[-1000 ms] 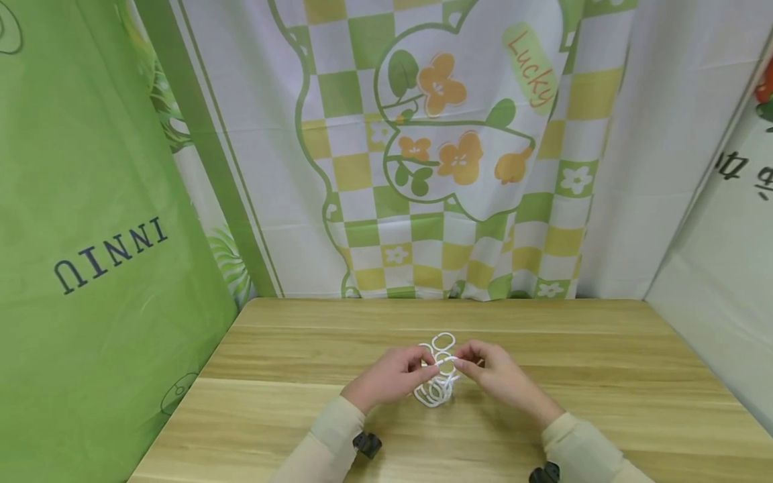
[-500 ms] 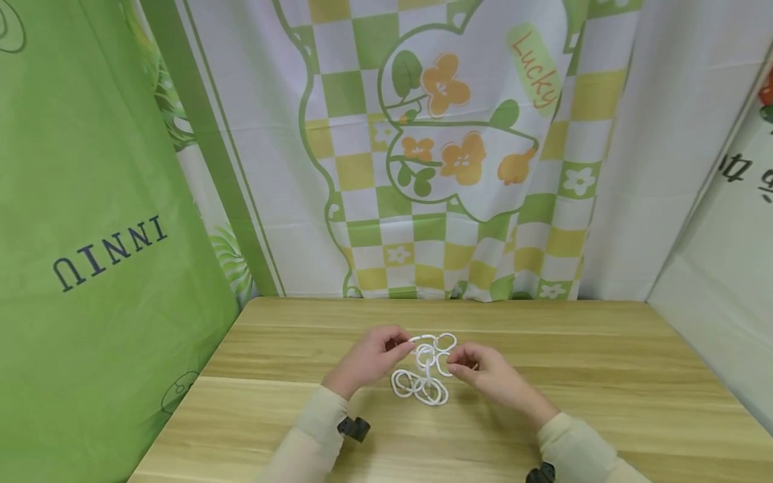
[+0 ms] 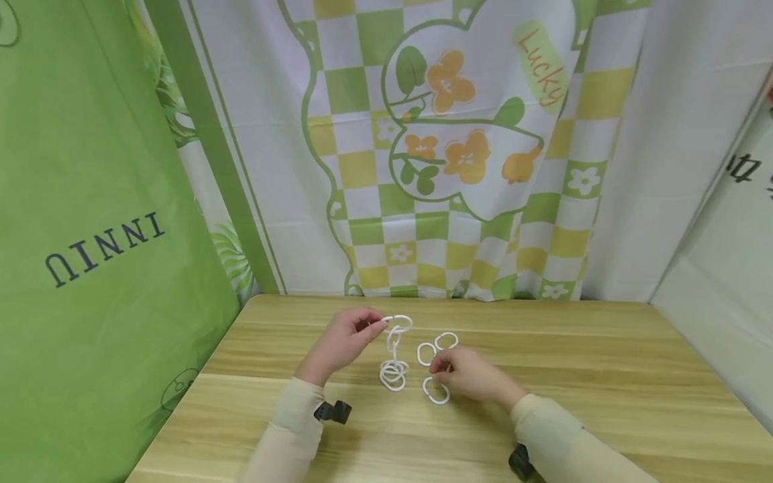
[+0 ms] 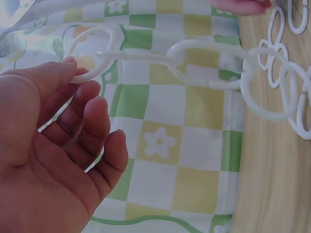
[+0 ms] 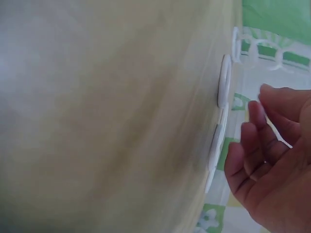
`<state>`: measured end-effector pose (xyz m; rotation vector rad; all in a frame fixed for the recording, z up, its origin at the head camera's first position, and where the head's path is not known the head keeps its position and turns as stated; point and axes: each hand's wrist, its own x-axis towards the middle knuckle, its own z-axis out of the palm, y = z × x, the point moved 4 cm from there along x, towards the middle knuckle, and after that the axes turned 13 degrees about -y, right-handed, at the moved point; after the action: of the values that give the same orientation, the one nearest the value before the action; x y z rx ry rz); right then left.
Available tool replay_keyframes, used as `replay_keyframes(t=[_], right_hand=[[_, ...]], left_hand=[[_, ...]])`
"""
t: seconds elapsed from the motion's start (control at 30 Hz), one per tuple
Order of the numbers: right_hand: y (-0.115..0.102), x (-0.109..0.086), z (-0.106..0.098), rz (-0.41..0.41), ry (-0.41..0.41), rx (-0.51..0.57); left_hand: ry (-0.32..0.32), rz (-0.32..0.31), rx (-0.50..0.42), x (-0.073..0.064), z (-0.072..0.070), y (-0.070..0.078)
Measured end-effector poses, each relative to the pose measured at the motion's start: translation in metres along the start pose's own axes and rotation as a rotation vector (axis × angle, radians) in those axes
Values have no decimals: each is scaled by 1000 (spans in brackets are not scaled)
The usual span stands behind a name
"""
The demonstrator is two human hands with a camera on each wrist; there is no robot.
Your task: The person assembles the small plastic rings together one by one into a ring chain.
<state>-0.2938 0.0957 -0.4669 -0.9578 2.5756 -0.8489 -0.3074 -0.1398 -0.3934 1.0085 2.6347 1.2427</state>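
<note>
My left hand [image 3: 338,342] pinches the top ring of a chain of white split plastic rings [image 4: 209,43] between thumb and forefinger. The chain hangs from it, and its lower rings bunch up at the wooden table [image 3: 574,362]. To the right, my right hand [image 3: 474,376] is low over some separate white rings, fingers loosely bent. In the right wrist view, nothing sits between its thumb and fingertips. Two of these rings, including the far one [image 3: 447,333], lie beyond its fingers. A nearer ring [image 3: 439,402] lies below the fingertips, partly covered by the hand in the head view.
Behind the table's back edge hangs a checked green, yellow and white curtain [image 3: 398,231]. A green cloth [image 3: 90,335] borders the left side and a white cloth [image 3: 725,268] the right. Each wrist carries a small black camera, the left one [image 3: 333,411] showing below the sleeve cuff.
My left hand has moved left and away from me, drawing the chain off the other rings and lifting its upper part. My right hand has come slightly left, over the rings left behind.
</note>
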Motion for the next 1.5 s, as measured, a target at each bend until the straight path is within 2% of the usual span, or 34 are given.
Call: replay_keyframes(t=[0.13, 0.4, 0.63, 0.87, 1.13, 1.33, 1.5], right_hand=[[-5, 9, 1, 24, -45, -95], [-2, 19, 5, 43, -96, -121], [-3, 22, 12, 39, -162, -115], [-7, 24, 14, -4, -170, -160], [-7, 25, 18, 4, -178, -213], [-8, 24, 17, 22, -149, -166], [-9, 20, 11, 11, -91, -60]], left_hand=[[-18, 11, 2, 2, 0, 5], [-29, 9, -11, 3, -2, 10], [-32, 47, -10, 2, -1, 13], [-29, 38, -11, -1, 1, 11], [-58, 33, -1, 0, 5, 10], [-60, 30, -1, 1, 7, 8], [-67, 37, 0, 3, 9, 7]])
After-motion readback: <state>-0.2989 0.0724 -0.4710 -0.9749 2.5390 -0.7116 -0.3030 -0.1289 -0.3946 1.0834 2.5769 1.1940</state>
